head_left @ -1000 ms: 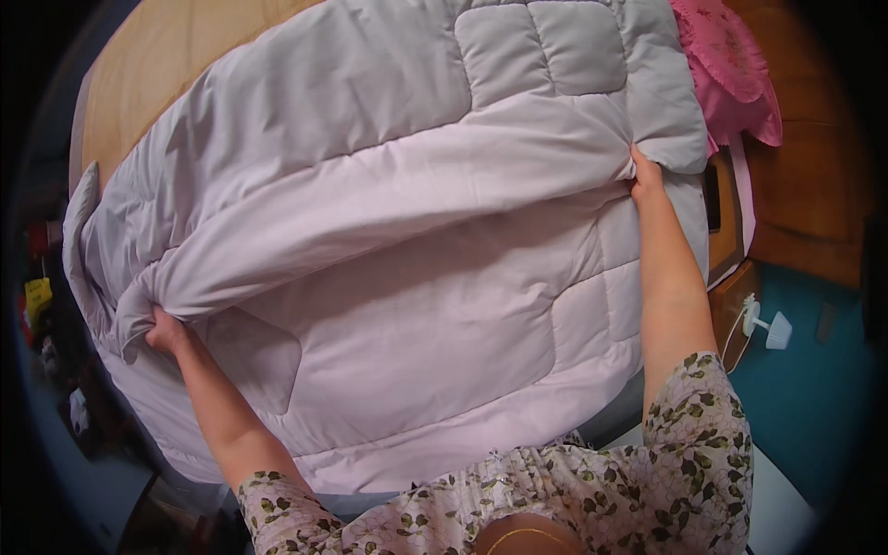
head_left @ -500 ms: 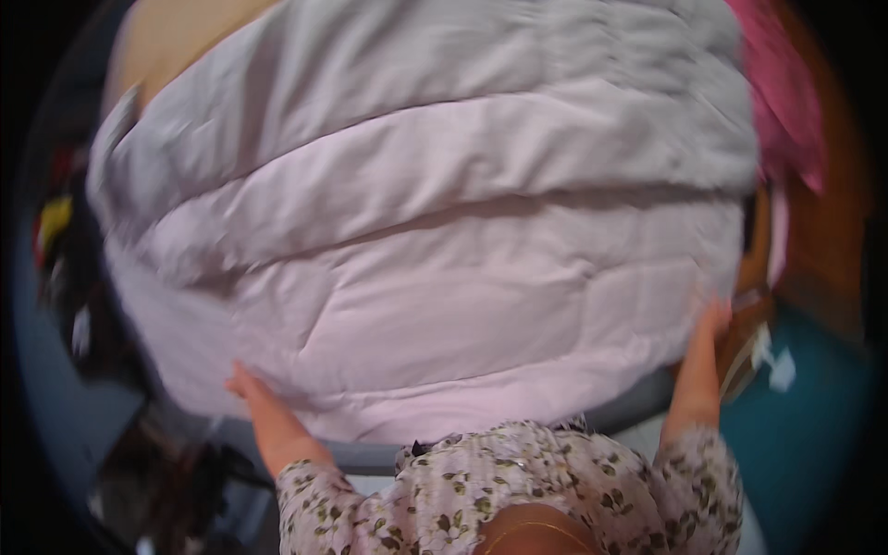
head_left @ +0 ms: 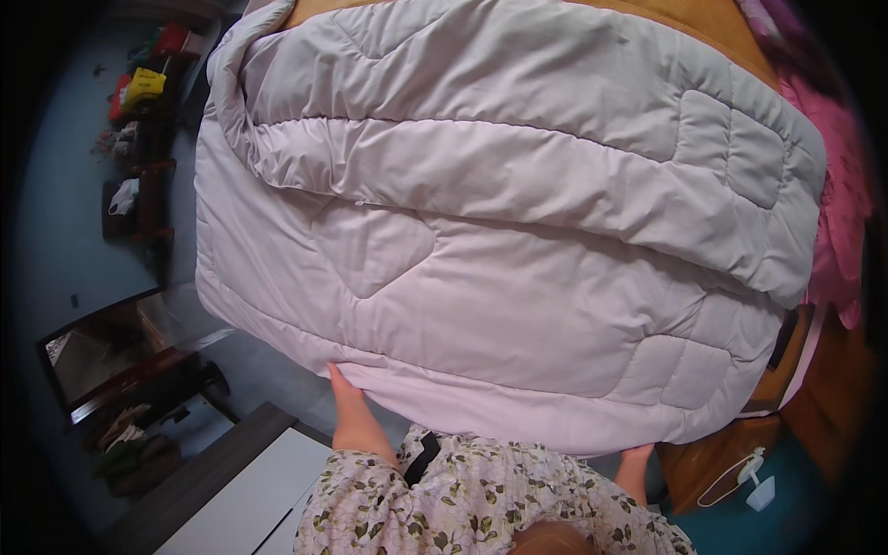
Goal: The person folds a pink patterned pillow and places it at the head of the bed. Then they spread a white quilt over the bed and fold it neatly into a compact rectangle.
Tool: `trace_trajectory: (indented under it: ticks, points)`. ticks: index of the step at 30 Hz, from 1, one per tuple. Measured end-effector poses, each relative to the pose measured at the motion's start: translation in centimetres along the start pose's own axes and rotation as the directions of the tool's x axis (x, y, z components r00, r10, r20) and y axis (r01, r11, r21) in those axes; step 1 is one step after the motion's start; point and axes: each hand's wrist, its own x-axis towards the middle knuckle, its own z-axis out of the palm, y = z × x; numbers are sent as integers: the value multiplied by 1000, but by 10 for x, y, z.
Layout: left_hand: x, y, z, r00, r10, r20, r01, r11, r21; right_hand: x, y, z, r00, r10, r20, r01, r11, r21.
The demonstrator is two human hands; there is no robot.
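Observation:
A pale pinkish-grey quilt (head_left: 518,305) with stitched seams spreads across most of the view, a thick fold running over its middle. My left hand (head_left: 340,377) grips its near edge at the left. Farther right along that edge, my right hand (head_left: 638,454) has hold of the quilt too. The quilt hides most of the fingers of both hands.
Beyond the quilt shows an orange-brown surface (head_left: 661,20). Bright pink cloth (head_left: 837,185) hangs at the right, above brown wooden furniture (head_left: 731,453). A white corded object (head_left: 760,492) lies lower right. At left are a dark-framed screen (head_left: 106,351) and a yellow bag (head_left: 143,90).
The view has turned, and the quilt sits farther right in it. Both hands are now closer to my body at the near edge; the right hand has come in from the quilt's right side.

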Motion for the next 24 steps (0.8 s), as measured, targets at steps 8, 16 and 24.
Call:
trace_trajectory:
  ticks: [8,16,24]
  points:
    - [-60,82,48,997,45,65,-42,998,-54,-17,-66,33,919,-376,-122,389,914,113]
    - [-151,204,238,708,674,210,-691,723,11,-97,-177,221,553,-831,-59,827,556,-82]
    - [-86,287,447,550,671,497,-677,707,-205,-59,-220,468,352,-684,639,752,613,243]
